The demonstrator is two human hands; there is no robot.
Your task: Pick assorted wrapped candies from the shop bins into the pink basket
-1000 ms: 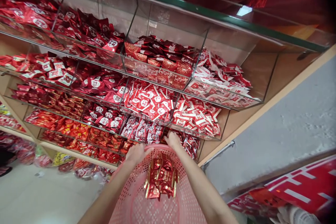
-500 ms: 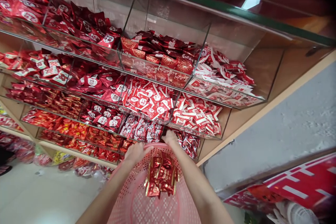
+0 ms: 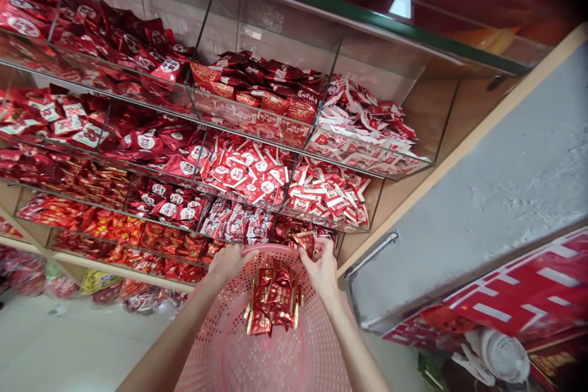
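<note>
A pink perforated basket (image 3: 316, 331) is tilted below the shelves, with several red-and-gold packets (image 3: 274, 299) lying inside it. My left hand (image 3: 229, 263) is closed on the basket's upper rim at its left side. Just beyond the rim on the right, my right hand (image 3: 320, 260) pinches a red-and-gold packet (image 3: 305, 241), close to the lower right compartment. Dark red packets (image 3: 285, 228) fill that compartment, partly hidden behind the hand and the packet.
Glass-divided shelves (image 3: 358, 165) hold red and white packets in rows. A grey wall (image 3: 496, 196) runs along the right. Bagged goods (image 3: 108, 288) stand by the floor at left; a white fan (image 3: 504, 355) is at the lower right.
My right hand has come back out from the lower compartment toward the right of the rim, and a red-and-gold packet now shows in its fingers. The view has shifted slightly right.
</note>
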